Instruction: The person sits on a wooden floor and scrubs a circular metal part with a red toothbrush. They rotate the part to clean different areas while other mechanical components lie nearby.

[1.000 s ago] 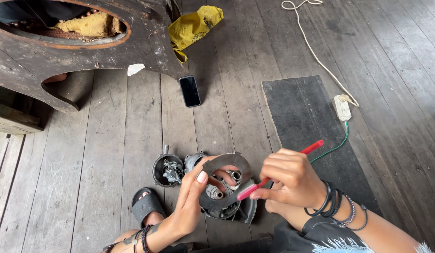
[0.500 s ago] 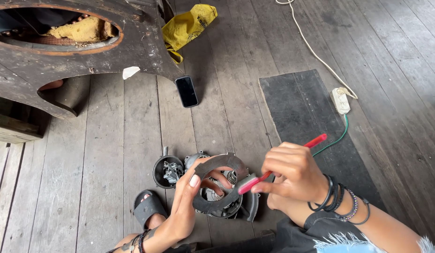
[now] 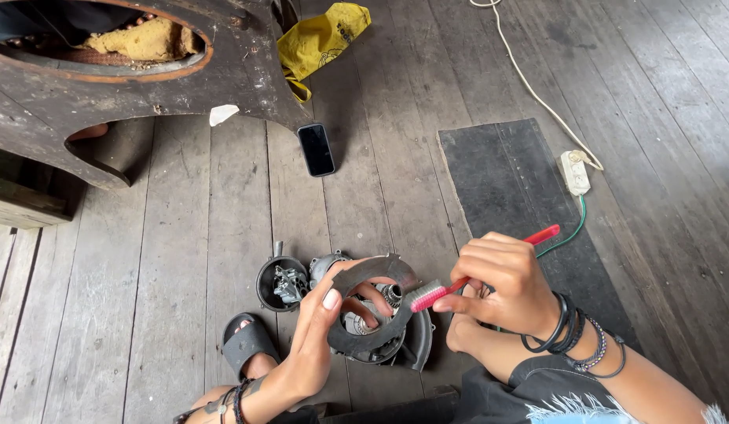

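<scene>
My left hand (image 3: 321, 330) grips a flat, dark grey ring-shaped metal part (image 3: 372, 308), thumb on its left rim and fingers through the opening. My right hand (image 3: 502, 283) holds a red toothbrush (image 3: 478, 271), its pink bristled head resting on the ring's right edge. Under the ring sits a dark engine casing (image 3: 396, 345) with gears inside. A small black bowl (image 3: 282, 284) holding a metal carburettor-like piece stands just left of it on the plank floor.
A black phone (image 3: 316, 149) lies on the boards further out. A dark rubber mat (image 3: 522, 204) runs to the right, with a white power strip (image 3: 575, 173) and cord. A yellow cloth (image 3: 321, 39) and a large dark wooden piece (image 3: 137, 86) sit at the top. My sandalled foot (image 3: 250, 345) is at the bottom.
The toothbrush head has shifted slightly along the ring's right edge. My left hand has turned the ring a little. The view has drifted slightly.
</scene>
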